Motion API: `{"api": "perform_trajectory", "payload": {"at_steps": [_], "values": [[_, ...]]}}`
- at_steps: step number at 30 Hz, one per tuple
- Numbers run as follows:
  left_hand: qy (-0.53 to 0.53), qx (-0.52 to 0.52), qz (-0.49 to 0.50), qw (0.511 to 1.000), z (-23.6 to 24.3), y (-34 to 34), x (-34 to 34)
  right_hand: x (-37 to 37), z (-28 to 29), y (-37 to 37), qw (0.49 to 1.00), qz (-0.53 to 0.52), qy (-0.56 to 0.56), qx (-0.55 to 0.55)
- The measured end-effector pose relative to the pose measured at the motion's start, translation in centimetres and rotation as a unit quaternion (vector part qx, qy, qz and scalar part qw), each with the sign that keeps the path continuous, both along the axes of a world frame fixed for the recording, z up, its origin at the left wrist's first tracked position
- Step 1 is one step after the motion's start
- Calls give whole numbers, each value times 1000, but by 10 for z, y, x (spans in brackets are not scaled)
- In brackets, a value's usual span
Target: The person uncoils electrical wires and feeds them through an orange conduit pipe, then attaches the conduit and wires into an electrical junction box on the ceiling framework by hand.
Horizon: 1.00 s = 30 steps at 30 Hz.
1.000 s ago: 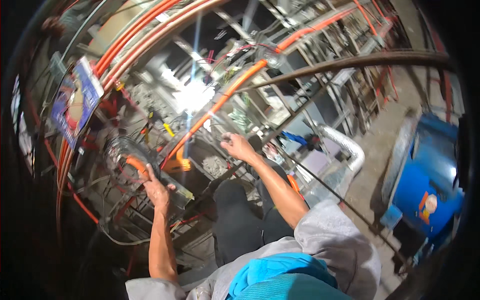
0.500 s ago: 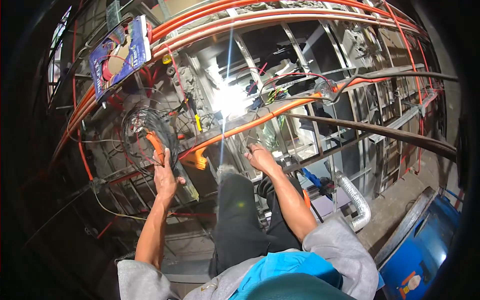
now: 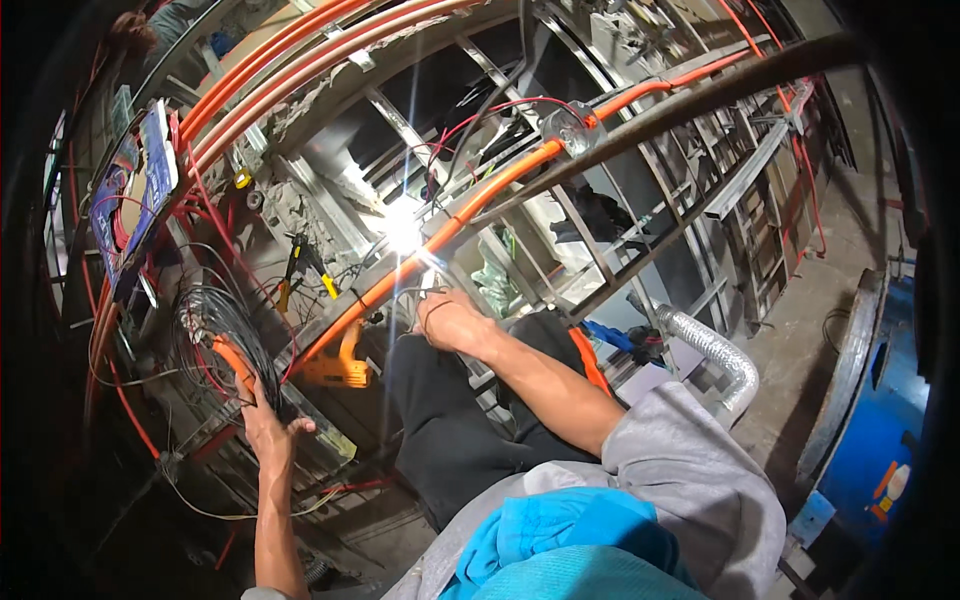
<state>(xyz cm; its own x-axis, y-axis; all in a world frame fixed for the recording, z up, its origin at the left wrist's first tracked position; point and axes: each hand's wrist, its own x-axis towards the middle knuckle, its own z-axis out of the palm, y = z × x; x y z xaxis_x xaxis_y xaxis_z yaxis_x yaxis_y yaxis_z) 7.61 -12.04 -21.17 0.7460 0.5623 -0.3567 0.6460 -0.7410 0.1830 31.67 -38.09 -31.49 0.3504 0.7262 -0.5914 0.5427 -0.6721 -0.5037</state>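
My left hand (image 3: 268,428) is at the left, its fingers against a short orange conduit piece (image 3: 232,358) and its thumb sticking out to the side. Just beyond it hangs a loose coil of dark wire (image 3: 262,345), partly around the orange piece. My right hand (image 3: 452,322) is above my knees, fingers curled together just below the long orange conduit (image 3: 505,185). Whatever sits at its fingertips is too thin and glare-washed to name. Between the hands lies a yellow-orange power drill (image 3: 342,368).
A bright lamp (image 3: 404,232) glares behind the conduit. A clear junction box (image 3: 568,132), a dark pole (image 3: 690,105), pliers (image 3: 290,272) and a blue-white wire box (image 3: 152,200) surround the work. Metal framing spreads beyond. Silver ducting (image 3: 712,348) and a blue drum (image 3: 885,400) are right.
The view has turned and shifted, so the scene sits further left. My left hand stays at the orange piece and coil; my right hand remains curled near the long conduit.
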Motion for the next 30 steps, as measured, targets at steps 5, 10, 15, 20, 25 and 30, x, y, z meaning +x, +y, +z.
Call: {"api": "perform_trajectory", "payload": {"at_steps": [5, 10, 15, 20, 25, 30], "values": [[-3, 25, -7, 1000, -8, 2, -9, -32, -4, -10, 987, 4, -132, 94], [-82, -8, -4, 997, -13, -1, -12, -47, 10, -17, 982, -9, -138, 125], [-79, 21, -5, 997, -15, 0, -14, -65, -6, -26, 908, 5, -344, 241], [-62, 5, -40, 997, 4, -3, -12, -51, 17, -10, 974, 28, -126, 187], [-7, -17, 4, 1000, 5, -7, -7, -48, 30, -15, 976, 5, -149, 159], [-10, 0, 17, 1000, 8, -7, -18, -49, 32, -13, 969, 13, -153, 192]]}}
